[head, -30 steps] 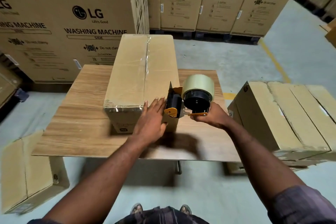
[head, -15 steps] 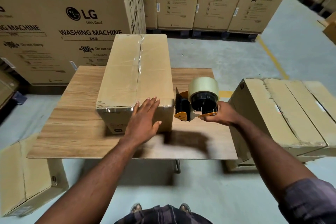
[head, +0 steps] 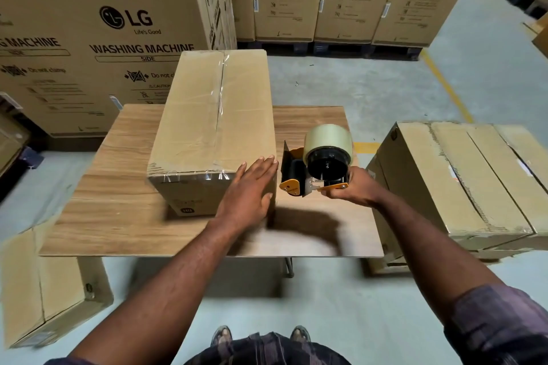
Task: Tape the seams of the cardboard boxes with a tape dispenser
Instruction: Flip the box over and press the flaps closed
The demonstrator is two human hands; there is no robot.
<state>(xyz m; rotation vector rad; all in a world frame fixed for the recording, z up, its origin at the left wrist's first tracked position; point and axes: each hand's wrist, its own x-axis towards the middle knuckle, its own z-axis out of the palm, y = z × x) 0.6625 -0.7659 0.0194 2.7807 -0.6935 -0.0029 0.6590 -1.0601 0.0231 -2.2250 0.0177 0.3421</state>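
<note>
I have the right hand [head: 353, 190] curled round the handle of the dispenser [head: 296, 175], gripping it in the air just right of the box [head: 213, 115]. The roll [head: 327, 139] sits on top, and the black and orange head points toward the box without touching it. The left hand [head: 252, 192] is flat, fingers straight and together, laid against the box's near right corner with the fingertips at the top edge; it holds nothing. Blur softens that contact, but I read it as touching. The box stands on the table [head: 118, 216], and clear tape [head: 221, 92] runs along its top seam and folds over the near edge. To the right of the table is a carton [head: 462, 181], with another [head: 38, 281] on the floor to the left. Washing machine cartons [head: 103, 24] line the back.
</note>
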